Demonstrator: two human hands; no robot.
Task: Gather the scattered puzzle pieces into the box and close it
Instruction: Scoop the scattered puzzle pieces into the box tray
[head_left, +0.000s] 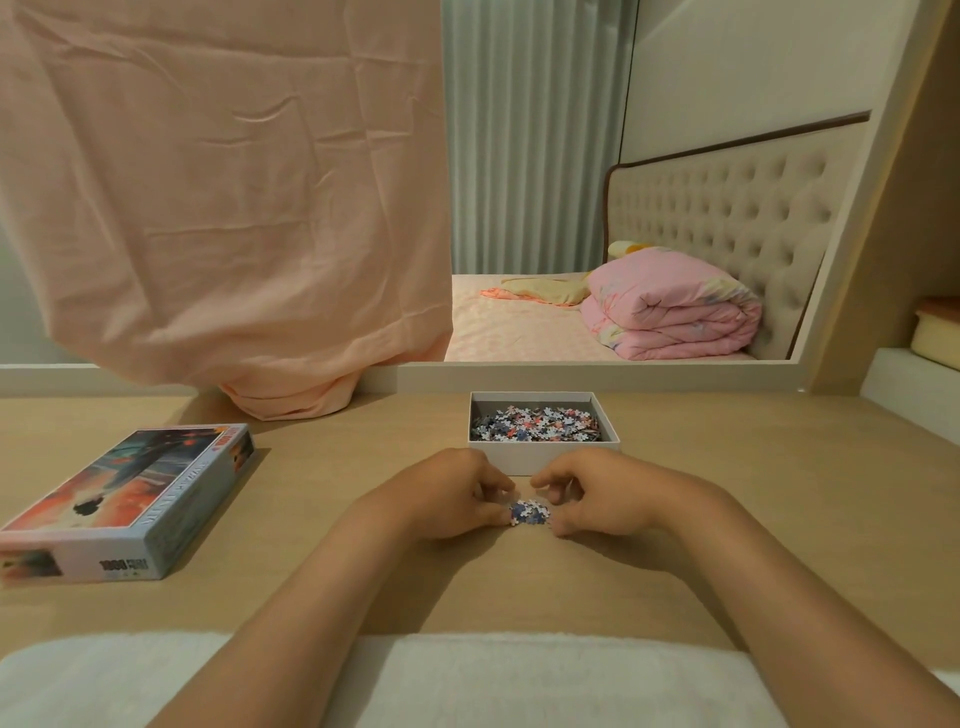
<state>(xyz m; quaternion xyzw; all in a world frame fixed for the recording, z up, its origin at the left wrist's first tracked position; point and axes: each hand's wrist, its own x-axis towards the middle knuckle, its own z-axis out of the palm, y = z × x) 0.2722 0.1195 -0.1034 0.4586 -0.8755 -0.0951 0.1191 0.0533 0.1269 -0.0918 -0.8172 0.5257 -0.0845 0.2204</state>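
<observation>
A small heap of blue, white and pink puzzle pieces (529, 512) lies on the wooden table (779, 493). My left hand (452, 493) and my right hand (597, 499) flank the heap, their curled fingers closing in on it from both sides. Just beyond them stands the open white box (543, 456), its bottom covered with several more pieces (535, 423). The box lid (119, 501), printed with a picture, lies flat at the left of the table.
A pink cloth (223, 197) hangs over the table's far left edge, its lower fold resting on the tabletop. A white towel (467, 680) covers the near edge. A large mirror behind the table reflects a bed.
</observation>
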